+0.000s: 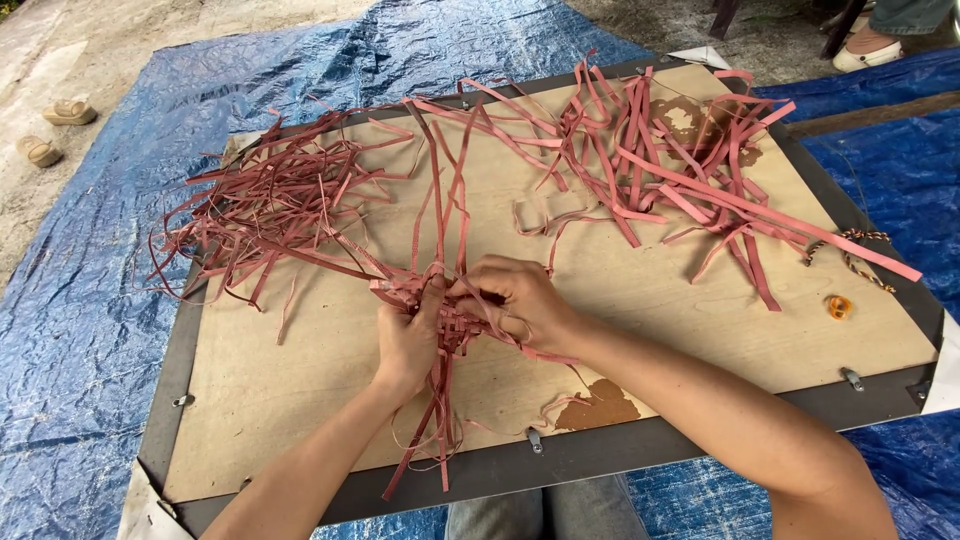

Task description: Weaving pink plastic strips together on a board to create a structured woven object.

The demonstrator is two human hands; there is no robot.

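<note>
Nearest me, my left hand [408,340] and right hand [520,300] were both clamped on the small woven piece [440,305] at board [300,400] centre, right hand at its 3 o'clock; its loose strips [440,430] trailed toward 6 o'clock

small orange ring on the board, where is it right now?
Head view: the orange ring lies on the board near its right edge, just below a braided cord, apart from the pink strips and both hands.
</note>
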